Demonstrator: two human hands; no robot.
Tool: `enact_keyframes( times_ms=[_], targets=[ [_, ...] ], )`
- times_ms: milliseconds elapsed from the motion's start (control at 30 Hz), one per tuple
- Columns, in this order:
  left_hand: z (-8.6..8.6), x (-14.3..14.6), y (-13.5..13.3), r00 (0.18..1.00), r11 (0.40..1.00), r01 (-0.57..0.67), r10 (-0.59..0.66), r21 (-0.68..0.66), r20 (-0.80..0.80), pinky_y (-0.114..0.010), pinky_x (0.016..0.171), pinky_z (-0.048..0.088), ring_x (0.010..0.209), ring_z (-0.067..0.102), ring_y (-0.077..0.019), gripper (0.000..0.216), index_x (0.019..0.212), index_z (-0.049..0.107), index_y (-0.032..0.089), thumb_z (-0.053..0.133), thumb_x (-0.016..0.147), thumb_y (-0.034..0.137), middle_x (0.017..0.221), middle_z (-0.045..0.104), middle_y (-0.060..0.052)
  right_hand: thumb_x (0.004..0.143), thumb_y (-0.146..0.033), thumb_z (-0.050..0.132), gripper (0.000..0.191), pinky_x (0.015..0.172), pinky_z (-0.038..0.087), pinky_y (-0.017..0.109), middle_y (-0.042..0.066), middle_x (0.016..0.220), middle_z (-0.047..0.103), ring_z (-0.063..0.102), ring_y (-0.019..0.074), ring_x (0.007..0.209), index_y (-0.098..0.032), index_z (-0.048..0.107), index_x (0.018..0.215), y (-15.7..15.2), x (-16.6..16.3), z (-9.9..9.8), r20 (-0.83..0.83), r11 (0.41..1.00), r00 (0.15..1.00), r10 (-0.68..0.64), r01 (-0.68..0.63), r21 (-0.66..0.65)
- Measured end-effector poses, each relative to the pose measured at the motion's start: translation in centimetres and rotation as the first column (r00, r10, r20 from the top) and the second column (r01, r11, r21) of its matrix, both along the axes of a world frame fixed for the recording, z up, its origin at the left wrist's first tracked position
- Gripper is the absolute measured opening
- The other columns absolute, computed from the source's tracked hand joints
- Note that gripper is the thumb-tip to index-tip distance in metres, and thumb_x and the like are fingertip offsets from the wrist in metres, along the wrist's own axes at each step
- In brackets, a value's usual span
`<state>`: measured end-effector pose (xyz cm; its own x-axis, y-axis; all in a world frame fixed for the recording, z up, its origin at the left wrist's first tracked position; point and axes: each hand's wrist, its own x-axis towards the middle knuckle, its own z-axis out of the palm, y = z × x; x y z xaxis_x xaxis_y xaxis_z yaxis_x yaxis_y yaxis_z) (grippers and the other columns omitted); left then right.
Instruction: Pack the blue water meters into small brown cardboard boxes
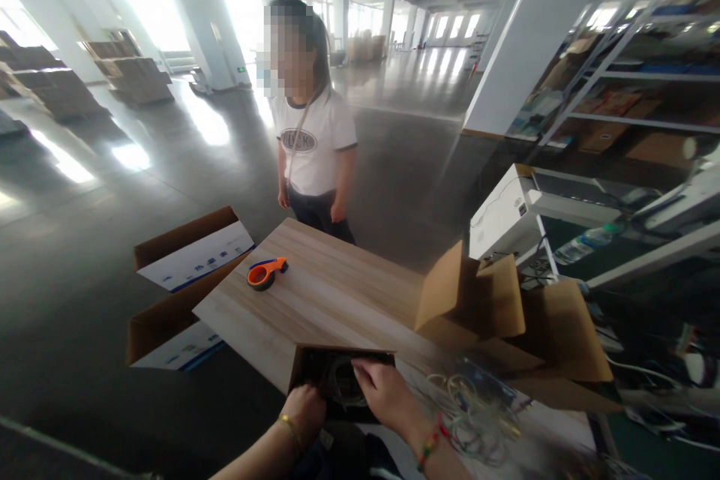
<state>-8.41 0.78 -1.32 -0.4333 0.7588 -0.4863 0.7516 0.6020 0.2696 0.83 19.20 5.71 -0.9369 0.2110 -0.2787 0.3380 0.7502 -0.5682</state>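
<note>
Wide warehouse floor, shelving far right, a person in a white T-shirt standing at the far edge of a wooden table. Open cardboard cartons left of it, a bigger open carton on the right side. Orange tape dispenser lying on the far left part of the tabletop. At the near edge, a small dark box with coiled cable inside, tipped open toward the camera. Probably light, thin-walled, easily crushed; best taken by both side walls. Left hand curled against the left wall, fingers bent, grip not fully clear. Right hand laid over the opening, fingers half-closed on the top rim. Loose wires just right.
</note>
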Motion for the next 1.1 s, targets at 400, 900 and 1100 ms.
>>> enact_keyframes(
  times_ms=[400,900,1100],
  targets=[
    [-4.9,-6.5,-4.5,0.113,0.391,-0.92,0.237,0.012,0.965,-0.037,0.102,0.046,0.137,0.04,-0.0274,0.12,0.152,-0.004,0.032,0.059,0.063,0.083,0.156,0.028,-0.011,0.079,-0.078,0.055,0.102,0.122,0.019,0.038,0.002,0.158,0.014,0.012,0.0195,0.146,-0.025,0.012,0.155,4.8,4.9,-9.4,0.102,0.478,0.895,-0.435,0.326,-0.816],
    [-2.0,-9.1,2.0,0.509,0.523,-0.807,0.376,0.276,0.774,-0.046,0.098,0.045,0.106,0.06,-0.0341,0.115,0.138,0.041,0.005,0.065,0.055,0.08,0.104,0.067,-0.016,0.075,-0.046,0.065,0.065,0.112,0.033,0.049,0.014,0.13,0.052,0.045,0.0308,0.124,-0.014,0.054,0.13,6.8,0.1,-8.8,-0.182,0.884,0.952,-0.246,0.143,-0.444],
    [-6.8,-6.4,2.0,0.588,0.372,-0.808,0.471,0.457,0.658,-0.044,0.105,0.043,0.124,0.05,-0.0292,0.088,0.142,0.028,0.014,0.053,0.075,0.064,0.139,0.048,-0.017,0.076,-0.028,0.052,0.059,0.105,0.039,0.054,0.019,0.127,0.05,0.045,0.0337,0.12,-0.013,0.042,0.132,3.1,0.3,-15.0,-0.352,0.857,0.785,-0.51,0.499,-0.129]
  ],
)
